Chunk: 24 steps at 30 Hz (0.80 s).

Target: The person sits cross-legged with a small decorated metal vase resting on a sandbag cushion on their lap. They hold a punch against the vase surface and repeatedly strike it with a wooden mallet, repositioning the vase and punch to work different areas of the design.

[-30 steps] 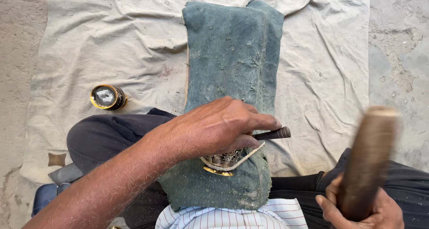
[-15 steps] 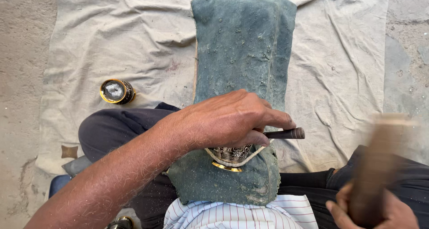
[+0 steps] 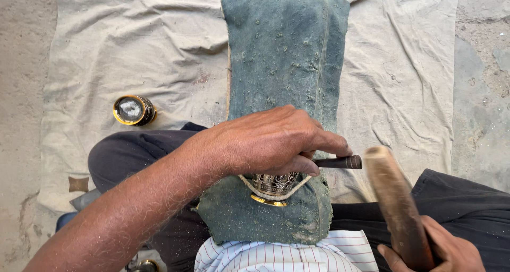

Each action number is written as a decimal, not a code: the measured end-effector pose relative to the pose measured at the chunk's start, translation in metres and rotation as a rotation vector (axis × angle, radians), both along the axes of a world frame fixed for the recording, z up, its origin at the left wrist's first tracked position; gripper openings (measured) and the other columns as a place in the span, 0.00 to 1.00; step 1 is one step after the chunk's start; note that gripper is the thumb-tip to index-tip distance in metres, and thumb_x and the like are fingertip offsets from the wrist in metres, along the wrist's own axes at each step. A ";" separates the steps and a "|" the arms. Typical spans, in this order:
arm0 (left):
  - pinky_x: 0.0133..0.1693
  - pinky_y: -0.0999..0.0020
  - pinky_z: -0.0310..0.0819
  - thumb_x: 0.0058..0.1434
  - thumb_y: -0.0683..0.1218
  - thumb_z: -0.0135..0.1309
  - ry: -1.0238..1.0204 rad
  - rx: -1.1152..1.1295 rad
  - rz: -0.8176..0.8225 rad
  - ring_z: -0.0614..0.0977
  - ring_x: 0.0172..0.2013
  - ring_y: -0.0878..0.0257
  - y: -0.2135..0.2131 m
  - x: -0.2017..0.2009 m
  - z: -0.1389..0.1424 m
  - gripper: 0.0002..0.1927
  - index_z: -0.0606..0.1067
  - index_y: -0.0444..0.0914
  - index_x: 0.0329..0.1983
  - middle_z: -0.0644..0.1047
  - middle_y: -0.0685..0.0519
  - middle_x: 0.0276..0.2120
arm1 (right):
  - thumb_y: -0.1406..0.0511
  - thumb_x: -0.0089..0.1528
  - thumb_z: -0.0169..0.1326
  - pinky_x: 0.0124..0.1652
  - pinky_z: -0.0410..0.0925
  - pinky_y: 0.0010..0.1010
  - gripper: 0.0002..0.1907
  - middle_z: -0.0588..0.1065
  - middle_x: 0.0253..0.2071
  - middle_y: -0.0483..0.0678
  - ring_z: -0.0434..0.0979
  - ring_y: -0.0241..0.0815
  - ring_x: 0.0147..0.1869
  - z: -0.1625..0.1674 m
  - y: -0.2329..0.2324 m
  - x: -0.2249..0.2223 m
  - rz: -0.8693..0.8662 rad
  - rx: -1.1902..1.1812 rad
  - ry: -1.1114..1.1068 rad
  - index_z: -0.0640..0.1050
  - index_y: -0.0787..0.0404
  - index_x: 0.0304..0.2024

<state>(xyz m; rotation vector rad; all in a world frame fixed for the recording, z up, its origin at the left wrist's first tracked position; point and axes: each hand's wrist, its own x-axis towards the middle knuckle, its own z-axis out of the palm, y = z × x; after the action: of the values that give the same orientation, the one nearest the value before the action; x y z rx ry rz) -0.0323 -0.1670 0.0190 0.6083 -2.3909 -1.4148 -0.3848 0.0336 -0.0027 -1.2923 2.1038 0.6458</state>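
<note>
Engraved metal vessel (image 3: 273, 186), dark with a gold rim, sits on a blue-green padded cloth (image 3: 281, 65) over the person's lap, under the left hand (image 3: 265, 142). That hand is closed around a dark chisel-like tool (image 3: 340, 162) whose butt points right. Near right, the right hand (image 3: 441, 251) grips a wooden mallet (image 3: 396, 203), blurred in motion. It appears a chasing stroke is in hand; the mallet must meet the tool's butt squarely. Far left, a similar gold-rimmed piece (image 3: 134, 110) lies on the pale sheet (image 3: 133, 44).
</note>
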 end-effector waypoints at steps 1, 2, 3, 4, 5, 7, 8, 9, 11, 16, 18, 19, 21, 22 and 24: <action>0.35 0.57 0.79 0.51 0.46 0.65 0.026 -0.031 0.000 0.86 0.35 0.58 -0.002 0.001 0.001 0.26 0.77 0.45 0.56 0.85 0.52 0.34 | 0.58 0.49 0.78 0.43 0.81 0.30 0.27 0.78 0.27 0.45 0.81 0.36 0.32 0.000 0.001 0.002 -0.071 -0.069 -0.046 0.75 0.57 0.41; 0.35 0.56 0.78 0.52 0.46 0.65 0.009 -0.011 -0.008 0.87 0.34 0.58 -0.002 0.002 0.002 0.26 0.77 0.45 0.56 0.85 0.53 0.34 | 0.59 0.48 0.78 0.44 0.81 0.31 0.26 0.77 0.27 0.46 0.81 0.37 0.32 0.001 0.002 0.003 -0.095 -0.115 -0.068 0.76 0.58 0.41; 0.35 0.56 0.78 0.52 0.46 0.65 -0.005 0.015 -0.016 0.87 0.34 0.59 -0.003 0.003 0.002 0.26 0.77 0.45 0.56 0.85 0.53 0.33 | 0.61 0.48 0.78 0.45 0.81 0.32 0.25 0.77 0.27 0.46 0.81 0.38 0.33 0.000 0.005 0.004 -0.119 -0.161 -0.091 0.77 0.59 0.40; 0.35 0.56 0.78 0.53 0.46 0.65 -0.023 0.035 -0.029 0.87 0.33 0.59 -0.004 0.004 0.003 0.26 0.77 0.46 0.57 0.85 0.53 0.33 | 0.61 0.46 0.78 0.46 0.79 0.32 0.25 0.78 0.26 0.45 0.82 0.37 0.33 0.001 0.009 0.005 -0.109 -0.199 -0.097 0.80 0.57 0.41; 0.36 0.55 0.77 0.53 0.46 0.65 0.001 0.012 -0.034 0.86 0.34 0.58 -0.005 0.004 0.003 0.26 0.77 0.45 0.57 0.85 0.53 0.33 | 0.62 0.45 0.77 0.47 0.78 0.32 0.25 0.78 0.26 0.44 0.82 0.37 0.33 0.000 0.014 0.005 -0.108 -0.248 -0.103 0.80 0.56 0.42; 0.36 0.55 0.77 0.53 0.46 0.65 0.048 -0.038 -0.047 0.86 0.34 0.58 -0.007 0.004 0.003 0.26 0.77 0.45 0.57 0.85 0.53 0.32 | 0.63 0.43 0.77 0.47 0.77 0.32 0.28 0.78 0.26 0.43 0.83 0.37 0.32 -0.003 0.022 0.005 -0.114 -0.365 -0.117 0.79 0.56 0.43; 0.36 0.56 0.77 0.53 0.46 0.64 0.000 -0.009 -0.056 0.86 0.34 0.59 -0.008 0.003 0.003 0.26 0.76 0.46 0.57 0.85 0.54 0.32 | 0.63 0.41 0.76 0.47 0.77 0.32 0.29 0.78 0.26 0.43 0.83 0.37 0.32 -0.004 0.024 0.005 -0.119 -0.432 -0.125 0.78 0.57 0.43; 0.36 0.57 0.77 0.53 0.47 0.64 -0.043 0.029 -0.059 0.86 0.33 0.60 -0.008 0.001 0.002 0.26 0.76 0.47 0.57 0.85 0.55 0.32 | 0.62 0.43 0.77 0.45 0.78 0.32 0.27 0.77 0.26 0.43 0.81 0.38 0.31 -0.005 0.026 0.003 -0.099 -0.398 -0.130 0.77 0.57 0.41; 0.36 0.58 0.78 0.52 0.47 0.63 -0.077 0.057 -0.065 0.86 0.33 0.62 -0.008 0.000 0.001 0.26 0.76 0.47 0.57 0.85 0.56 0.32 | 0.61 0.44 0.79 0.43 0.79 0.32 0.26 0.76 0.26 0.44 0.80 0.37 0.31 -0.009 0.027 0.000 -0.049 -0.362 -0.137 0.77 0.56 0.38; 0.38 0.58 0.78 0.52 0.48 0.63 0.024 0.001 -0.057 0.86 0.35 0.62 -0.009 -0.003 -0.001 0.27 0.76 0.46 0.58 0.85 0.56 0.36 | 0.58 0.47 0.79 0.41 0.78 0.34 0.25 0.78 0.27 0.44 0.80 0.38 0.32 -0.023 0.028 -0.012 -0.035 -0.241 -0.045 0.78 0.58 0.38; 0.39 0.58 0.78 0.52 0.48 0.63 -0.035 0.031 -0.082 0.87 0.35 0.62 -0.010 -0.003 -0.001 0.27 0.76 0.47 0.58 0.85 0.56 0.37 | 0.57 0.47 0.78 0.40 0.79 0.33 0.25 0.77 0.27 0.44 0.80 0.38 0.32 -0.027 0.033 -0.015 -0.054 -0.205 -0.052 0.78 0.57 0.38; 0.39 0.58 0.78 0.52 0.48 0.62 -0.065 0.042 -0.098 0.87 0.35 0.62 -0.011 -0.003 -0.001 0.28 0.75 0.47 0.58 0.85 0.56 0.37 | 0.56 0.43 0.78 0.41 0.79 0.31 0.27 0.78 0.27 0.42 0.81 0.36 0.31 -0.027 0.035 -0.016 -0.012 -0.263 -0.098 0.79 0.56 0.39; 0.40 0.57 0.78 0.53 0.48 0.63 -0.042 0.008 -0.106 0.87 0.36 0.61 -0.013 -0.003 -0.001 0.27 0.76 0.47 0.58 0.86 0.56 0.36 | 0.56 0.43 0.76 0.41 0.79 0.31 0.27 0.78 0.28 0.42 0.81 0.36 0.31 -0.027 0.035 -0.017 -0.016 -0.299 -0.151 0.78 0.56 0.40; 0.40 0.57 0.78 0.53 0.48 0.63 -0.027 0.002 -0.102 0.87 0.37 0.60 -0.013 -0.003 -0.001 0.27 0.76 0.46 0.58 0.86 0.55 0.36 | 0.57 0.47 0.75 0.40 0.79 0.32 0.26 0.77 0.28 0.44 0.81 0.38 0.31 -0.027 0.033 -0.016 -0.052 -0.258 -0.156 0.76 0.57 0.39; 0.40 0.56 0.77 0.53 0.49 0.63 -0.090 0.032 -0.117 0.87 0.36 0.60 -0.014 -0.003 -0.001 0.27 0.76 0.48 0.59 0.86 0.55 0.35 | 0.56 0.48 0.74 0.39 0.79 0.32 0.25 0.77 0.28 0.43 0.80 0.37 0.30 -0.025 0.024 -0.015 -0.001 -0.268 -0.161 0.76 0.58 0.38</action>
<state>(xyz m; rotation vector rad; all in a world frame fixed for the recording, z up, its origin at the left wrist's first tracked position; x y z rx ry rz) -0.0351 -0.1815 0.0182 0.5599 -2.5158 -1.5059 -0.3998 0.0579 -0.0274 -1.4341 2.1073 0.2541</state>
